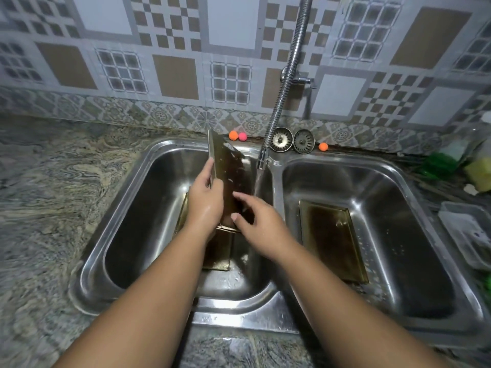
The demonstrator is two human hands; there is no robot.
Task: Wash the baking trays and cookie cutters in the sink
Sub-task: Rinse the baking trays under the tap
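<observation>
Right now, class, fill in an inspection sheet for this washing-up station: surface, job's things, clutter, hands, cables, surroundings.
Surface: stone counter; wet steel double sink.
Job's things: upright tray under the running tap, left basin; second tray flat beneath it; third tray flat in right basin; no cookie cutters seen.
Clutter: two strainer plugs, three small balls on back ledge; green object, yellow sponge, clear tub at right.
Hands: left hand grips upright tray's edge; right hand touches its face.
Cables: nothing seen.
Surroundings: patterned wall tiles.
</observation>
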